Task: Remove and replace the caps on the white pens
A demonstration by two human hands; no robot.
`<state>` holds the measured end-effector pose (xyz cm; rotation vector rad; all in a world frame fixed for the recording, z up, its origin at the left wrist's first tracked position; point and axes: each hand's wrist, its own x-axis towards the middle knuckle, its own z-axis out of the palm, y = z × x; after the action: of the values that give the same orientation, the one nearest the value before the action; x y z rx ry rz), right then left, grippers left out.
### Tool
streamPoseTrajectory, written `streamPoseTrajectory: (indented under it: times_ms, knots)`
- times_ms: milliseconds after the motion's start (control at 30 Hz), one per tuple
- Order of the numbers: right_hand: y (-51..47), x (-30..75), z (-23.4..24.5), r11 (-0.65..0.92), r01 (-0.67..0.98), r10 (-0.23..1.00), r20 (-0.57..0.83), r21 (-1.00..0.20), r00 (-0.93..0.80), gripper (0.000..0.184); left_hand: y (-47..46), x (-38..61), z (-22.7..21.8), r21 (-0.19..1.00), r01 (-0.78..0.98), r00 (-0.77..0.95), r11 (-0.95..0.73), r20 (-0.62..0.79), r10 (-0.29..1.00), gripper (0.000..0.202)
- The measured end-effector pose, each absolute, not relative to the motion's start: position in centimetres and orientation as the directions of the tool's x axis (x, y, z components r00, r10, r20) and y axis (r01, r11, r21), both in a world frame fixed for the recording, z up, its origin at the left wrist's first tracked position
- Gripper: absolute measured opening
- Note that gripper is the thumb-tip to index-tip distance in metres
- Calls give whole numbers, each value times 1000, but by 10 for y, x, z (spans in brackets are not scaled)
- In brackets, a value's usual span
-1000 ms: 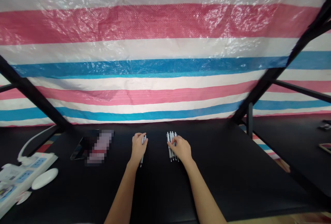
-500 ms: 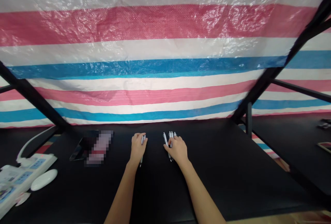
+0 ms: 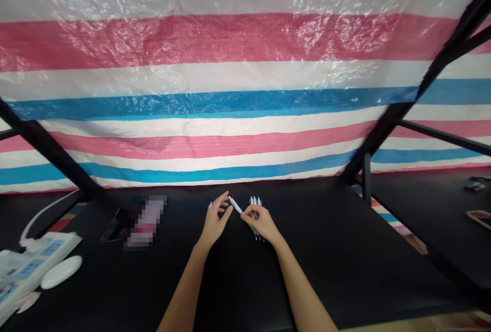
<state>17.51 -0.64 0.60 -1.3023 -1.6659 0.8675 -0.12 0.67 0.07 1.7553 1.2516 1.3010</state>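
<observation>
A slim white pen (image 3: 236, 205) is pinched between the thumb and fingers of the right hand (image 3: 261, 222), which is closed around its lower end. The pen is angled up and to the left, and its free end points toward the left hand (image 3: 217, 218). The left hand is held open with the fingers spread, and its fingertips are near that free end without touching it. A small part of another white pen (image 3: 209, 206) is seen just beside the left hand, though whether it is touched cannot be told. A group of white pens (image 3: 255, 201) is laid side by side on the black counter (image 3: 326, 255), partly covered by the right hand, with their ends showing above and below it.

To the left, a dark flat tablet or phone (image 3: 115, 224) lies on the counter, partly obscured by a pixelated blur. Further left are a white power strip with blue panels (image 3: 30, 265) and a white oval computer mouse (image 3: 61, 272), which lies just beside it. Behind the counter, a woven plastic tarp with red, white and blue stripes (image 3: 199, 102) hangs beyond slanted black metal bars (image 3: 49, 155).
</observation>
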Motion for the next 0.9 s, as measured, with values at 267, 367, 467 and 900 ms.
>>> streamPoseTrajectory:
  times_ms: [267,367,467,900]
  knots:
    - [-6,180,6,75,42,974,65,-996,-216,27,10,-5,3,959,109,-65,-260,268,961,35]
    - [-4,185,9,59,-41,990,64,-997,-122,32,12,-11,4,964,85,-162,-251,262,951,35]
    - [-4,189,11,39,-94,998,43,-995,-39,33,13,-12,4,964,83,-173,-251,262,949,34]
    - [-2,192,11,66,-68,997,62,-996,50,40,11,-13,3,929,269,-166,-253,303,938,26]
